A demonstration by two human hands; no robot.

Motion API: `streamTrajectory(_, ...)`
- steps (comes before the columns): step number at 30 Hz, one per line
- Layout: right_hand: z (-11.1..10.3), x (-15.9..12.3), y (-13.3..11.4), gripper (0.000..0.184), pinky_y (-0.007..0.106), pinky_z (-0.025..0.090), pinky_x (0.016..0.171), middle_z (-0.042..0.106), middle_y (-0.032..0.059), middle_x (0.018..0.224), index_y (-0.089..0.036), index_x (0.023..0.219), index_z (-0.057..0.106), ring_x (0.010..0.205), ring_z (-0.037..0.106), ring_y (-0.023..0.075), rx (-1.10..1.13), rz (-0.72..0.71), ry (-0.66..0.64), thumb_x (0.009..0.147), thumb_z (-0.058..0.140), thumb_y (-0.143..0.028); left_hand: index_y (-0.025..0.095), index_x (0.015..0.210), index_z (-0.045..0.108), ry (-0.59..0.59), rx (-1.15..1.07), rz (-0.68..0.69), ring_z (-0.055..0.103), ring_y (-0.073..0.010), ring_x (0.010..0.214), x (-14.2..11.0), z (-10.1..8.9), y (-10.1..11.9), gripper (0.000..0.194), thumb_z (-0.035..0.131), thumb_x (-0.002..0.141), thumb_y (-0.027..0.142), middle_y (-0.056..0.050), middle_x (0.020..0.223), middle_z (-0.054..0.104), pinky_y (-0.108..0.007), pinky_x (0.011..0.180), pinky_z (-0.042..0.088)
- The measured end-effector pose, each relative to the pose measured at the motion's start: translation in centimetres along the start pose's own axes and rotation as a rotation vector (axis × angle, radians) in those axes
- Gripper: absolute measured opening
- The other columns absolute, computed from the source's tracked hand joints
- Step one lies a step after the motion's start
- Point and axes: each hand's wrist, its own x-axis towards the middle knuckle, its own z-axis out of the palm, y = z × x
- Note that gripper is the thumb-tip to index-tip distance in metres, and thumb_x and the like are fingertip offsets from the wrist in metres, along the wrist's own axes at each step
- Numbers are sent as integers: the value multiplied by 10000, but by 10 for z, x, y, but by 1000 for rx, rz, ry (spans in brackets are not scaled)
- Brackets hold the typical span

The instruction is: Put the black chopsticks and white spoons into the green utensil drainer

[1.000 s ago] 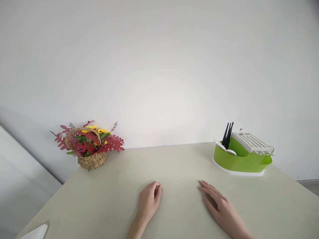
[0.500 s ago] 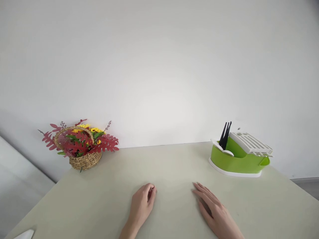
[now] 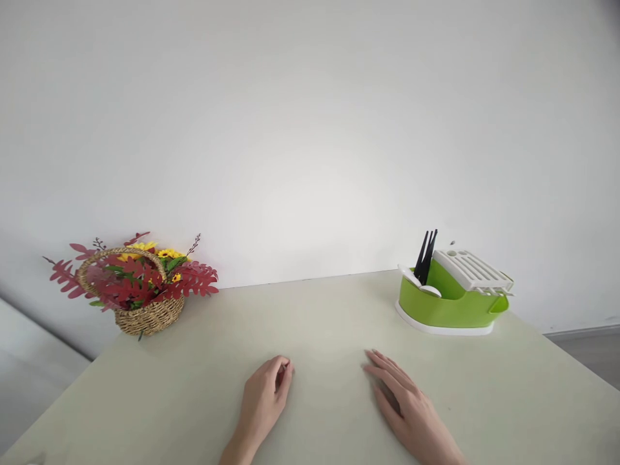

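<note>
My left hand [image 3: 265,395] rests on the pale table in a loose fist, thumb against the curled index finger. Through the small gap between them only shadow shows, and no object is seen in it. To the right, my right hand [image 3: 409,408] lies palm down on the tabletop, its fingers stretched out and holding nothing. Beyond it stands a green utensil holder [image 3: 436,310] with a white base. White spoons [image 3: 430,292] and black chopsticks [image 3: 426,258] lean in its left part, and a white slotted rack [image 3: 472,268] covers its right part.
At the back left of the table [image 3: 300,323] sits a wicker basket [image 3: 152,315] of red leaves and yellow artificial flowers [image 3: 169,253]. A white wall [image 3: 310,142] runs along the table's back edge. A sliver of a pale object [image 3: 35,461] shows at the bottom left corner.
The camera view has turned slightly, so basket, holder and both hands appear further left. The white object at the bottom left has nearly left the picture. Both hands keep their poses.
</note>
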Motion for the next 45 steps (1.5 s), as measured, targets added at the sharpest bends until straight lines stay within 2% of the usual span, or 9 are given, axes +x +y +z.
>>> streamTrajectory(6,-1,-1,-1,393,556,451,1204,519,27,1603,-311,1385,666,1494,469,291,-1,1,-9,1060,453,-369,246,863,578,-4,-12,5,630,-174,677,-1,0,1,391,353,1056,502,-18,796,698,-275,661,456)
streamTrajectory(21,1,0,0,382,532,477,1192,556,45,1574,-295,1364,689,1465,510,300,20,-18,45,1044,488,-350,250,847,606,37,-14,13,637,-171,669,0,0,1,372,395,1045,483,-5,766,699,-268,637,451)
streamTrajectory(45,4,-3,3,398,524,459,1208,535,30,1595,-314,1388,663,1487,482,288,27,26,9,1052,465,-394,249,863,581,14,8,16,651,-173,694,0,2,-1,336,380,1054,440,-2,796,705,-276,663,447)
